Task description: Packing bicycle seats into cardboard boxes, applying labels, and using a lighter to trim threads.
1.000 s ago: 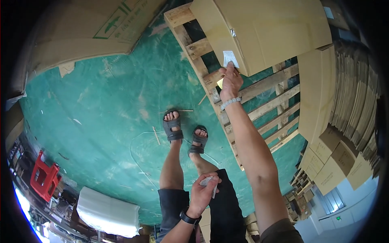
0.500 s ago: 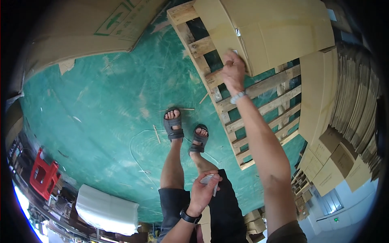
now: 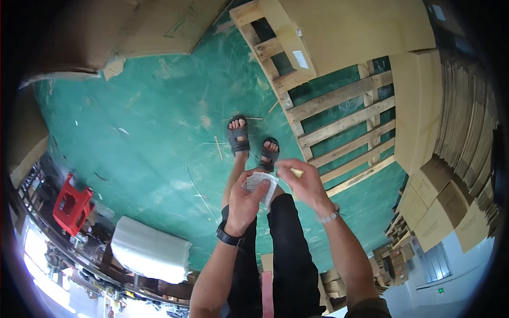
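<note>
My left hand (image 3: 243, 206) is closed around a small stack of white printed labels (image 3: 268, 186), thumb pressed on top, above my knees. Just right of it, my right hand (image 3: 308, 190) is closed with its fingers bent in. A small pale-yellow piece (image 3: 298, 173) shows between those fingers; its exact kind is unclear. Beyond the hands, a large brown carton (image 3: 366, 32) rests on a wooden pallet (image 3: 344, 106). One white label (image 3: 300, 59) sits on the carton's near left side.
Another big carton (image 3: 138, 32) stands at the far left. Bundles of flattened cardboard (image 3: 461, 111) and open boxes (image 3: 435, 206) line the right. A red plastic stool (image 3: 73, 204) and a white wrapped roll (image 3: 151, 249) are at lower left. Thin sticks lie on the green floor (image 3: 143, 138).
My right hand has drawn back from the carton to beside my left hand. A white label now shows on the carton where it was. My left hand has risen with the labels.
</note>
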Available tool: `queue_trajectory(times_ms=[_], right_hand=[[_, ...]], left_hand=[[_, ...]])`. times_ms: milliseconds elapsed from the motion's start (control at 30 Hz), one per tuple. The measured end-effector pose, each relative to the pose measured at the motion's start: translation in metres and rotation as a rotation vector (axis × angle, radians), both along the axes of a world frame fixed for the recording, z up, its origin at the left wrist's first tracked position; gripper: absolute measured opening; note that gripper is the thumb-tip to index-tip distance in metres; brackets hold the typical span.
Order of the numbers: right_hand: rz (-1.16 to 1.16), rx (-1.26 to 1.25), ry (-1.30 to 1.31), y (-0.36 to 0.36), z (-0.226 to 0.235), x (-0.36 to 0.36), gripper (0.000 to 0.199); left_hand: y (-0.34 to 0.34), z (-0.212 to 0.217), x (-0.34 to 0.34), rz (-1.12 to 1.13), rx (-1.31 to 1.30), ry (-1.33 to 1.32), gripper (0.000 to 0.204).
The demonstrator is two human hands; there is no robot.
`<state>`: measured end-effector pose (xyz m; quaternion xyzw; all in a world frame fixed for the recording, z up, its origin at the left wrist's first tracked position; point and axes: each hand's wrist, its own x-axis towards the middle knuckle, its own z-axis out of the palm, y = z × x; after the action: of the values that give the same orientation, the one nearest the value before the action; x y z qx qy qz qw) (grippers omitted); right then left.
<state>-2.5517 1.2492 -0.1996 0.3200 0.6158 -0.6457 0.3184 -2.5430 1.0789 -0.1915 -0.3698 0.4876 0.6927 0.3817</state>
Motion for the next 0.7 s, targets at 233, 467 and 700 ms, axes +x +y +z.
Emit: queue_trajectory(times_ms=[233, 467, 700], right_hand=[[0.149, 0.039, 0.023, 0.042, 0.078, 0.010, 0.016], [-0.438, -0.062, -0.086, 0.104, 0.101, 0.068, 0.019], [-0.763, 0.367, 0.042, 0.168, 0.125, 0.165, 0.014]], left_hand=[[0.041, 0.054, -0.007, -0.274, -0.211, 0.267, 0.031], [0.097, 0.078, 0.011, -0.509, -0.012, 0.155, 0.032], [0.160, 0.101, 0.053, -0.751, -0.047, 0.335, 0.023]])
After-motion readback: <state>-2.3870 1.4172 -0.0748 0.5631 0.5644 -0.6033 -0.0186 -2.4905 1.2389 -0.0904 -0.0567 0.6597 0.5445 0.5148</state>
